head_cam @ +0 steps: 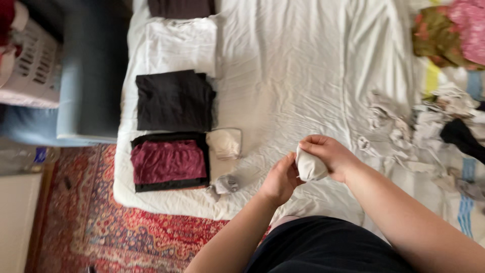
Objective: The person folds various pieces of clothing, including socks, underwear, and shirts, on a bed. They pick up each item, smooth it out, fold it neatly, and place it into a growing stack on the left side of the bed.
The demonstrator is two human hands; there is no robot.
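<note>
A small, soft bundle of pale grey sock fabric [309, 166], rolled into a rounded lump, sits between both hands above the near edge of a bed covered by a wrinkled white cotton sheet [293, 65]. The right hand [331, 154] curls its fingers over the top and far side of the bundle, gripping it, with the wrist bent and the forearm running in from the lower right. The left hand [280, 179] presses against the bundle's near side with fingers closed on the fabric, its forearm rising from the bottom of the view.

On the sheet to the left lie 4 folded piles: a dark maroon garment [169, 161] on a black one, a flat black square [174, 101], a white folded top [182, 43] and a dark brown piece [181, 7] at the far edge. A cream rolled bundle [225, 143] and a smaller grey one [226, 184] rest just beside the maroon pile. Loose unsorted laundry [434, 121] heaps on the right. A red patterned woven rug [121, 227] covers the floor
</note>
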